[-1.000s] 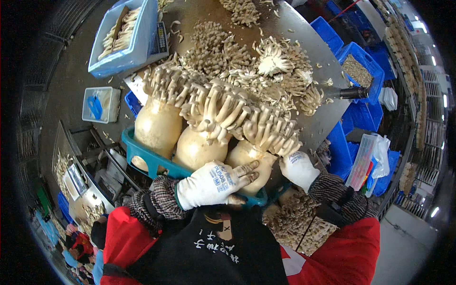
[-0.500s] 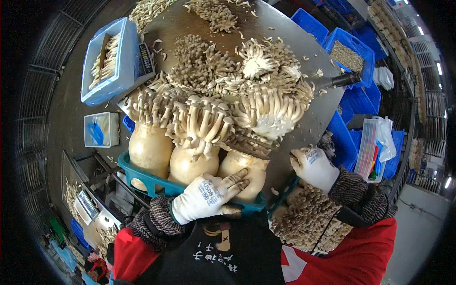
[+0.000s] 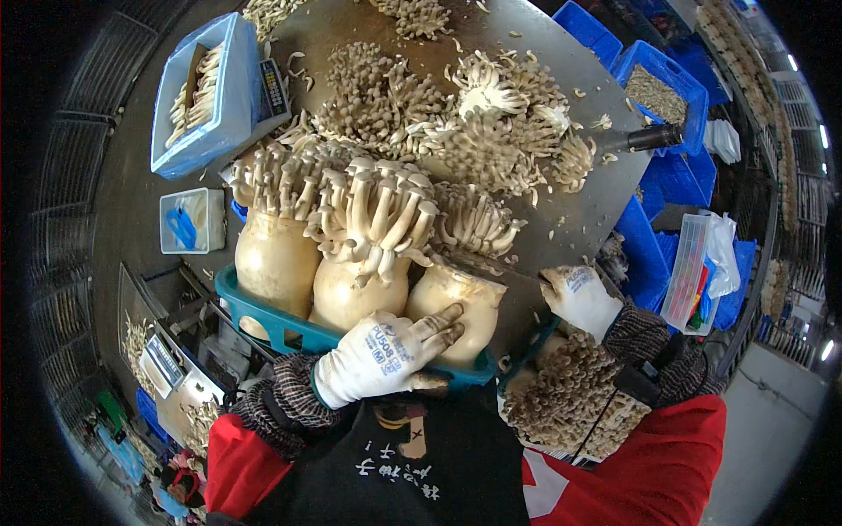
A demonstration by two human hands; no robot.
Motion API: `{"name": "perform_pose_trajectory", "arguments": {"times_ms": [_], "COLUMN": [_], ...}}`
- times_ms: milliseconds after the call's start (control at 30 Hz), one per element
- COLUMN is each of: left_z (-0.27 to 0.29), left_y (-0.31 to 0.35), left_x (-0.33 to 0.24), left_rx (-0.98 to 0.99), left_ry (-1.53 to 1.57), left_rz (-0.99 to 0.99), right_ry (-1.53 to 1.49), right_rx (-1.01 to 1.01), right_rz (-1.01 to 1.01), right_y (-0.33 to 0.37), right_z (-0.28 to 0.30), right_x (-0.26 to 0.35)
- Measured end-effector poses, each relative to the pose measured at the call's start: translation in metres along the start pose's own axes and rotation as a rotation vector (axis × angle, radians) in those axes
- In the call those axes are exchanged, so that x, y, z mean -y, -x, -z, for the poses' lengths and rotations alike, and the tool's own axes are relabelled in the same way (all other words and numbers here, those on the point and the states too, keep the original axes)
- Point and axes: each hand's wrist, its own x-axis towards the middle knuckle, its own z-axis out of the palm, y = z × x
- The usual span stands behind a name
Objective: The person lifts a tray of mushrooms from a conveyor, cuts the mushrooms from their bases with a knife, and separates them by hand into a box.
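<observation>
Three cream-coloured cultivation bottles stand in a teal crate [image 3: 294,335] in front of me. Thick mushroom clusters top the left bottle [image 3: 276,259] and the middle bottle [image 3: 358,296]. The right bottle [image 3: 474,311] tilts slightly, and its mouth is bare. My gloved left hand [image 3: 383,355] grips this bottle's near side, fingers laid along it. To its right, my gloved right hand [image 3: 579,302] is closed on a knife, whose thin dark blade [image 3: 504,270] reaches toward the bottle's mouth; the handle is hidden. A mushroom cluster [image 3: 478,219] lies just behind that bottle.
Cut mushroom clusters [image 3: 377,101] are heaped on the metal table [image 3: 561,215]. A dark cylindrical handle [image 3: 653,138] juts over its right edge. Blue crates [image 3: 645,254] stand at the right, a lined blue bin [image 3: 237,96] at the left. More mushrooms [image 3: 561,386] sit by my right forearm.
The cluster above the right bottle has come off, leaving its mouth bare. Mushrooms have moved farther back onto the heap. The knife blade has shifted slightly right; both hands stay nearly in place.
</observation>
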Motion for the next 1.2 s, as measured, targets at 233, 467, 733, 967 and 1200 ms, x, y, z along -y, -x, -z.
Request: {"name": "perform_pose_trajectory", "arguments": {"times_ms": [233,467,733,967,1200], "left_z": [0.006,0.0,-0.001,0.001,-0.003], "left_y": [-0.003,0.001,0.001,0.001,0.001], "left_x": [-0.006,-0.005,-0.005,-0.005,-0.003], "left_rx": [0.045,0.039,0.046,0.007,0.034], "left_ry": [-0.071,-0.073,-0.104,-0.128,-0.108], "left_rz": [-0.001,0.018,0.011,0.004,0.017], "right_ry": [-0.022,-0.001,0.038,-0.018,-0.11], "right_rx": [-0.085,0.322,0.264,0.065,-0.113], "right_rz": [0.106,-0.073,-0.123,-0.123,-0.058], "right_y": [-0.053,-0.099,-0.09,-0.079,-0.073], "right_z": [-0.084,-0.063,-0.069,-0.075,-0.095], "right_x": [-0.018,0.005,-0.017,-0.038,-0.047]}}
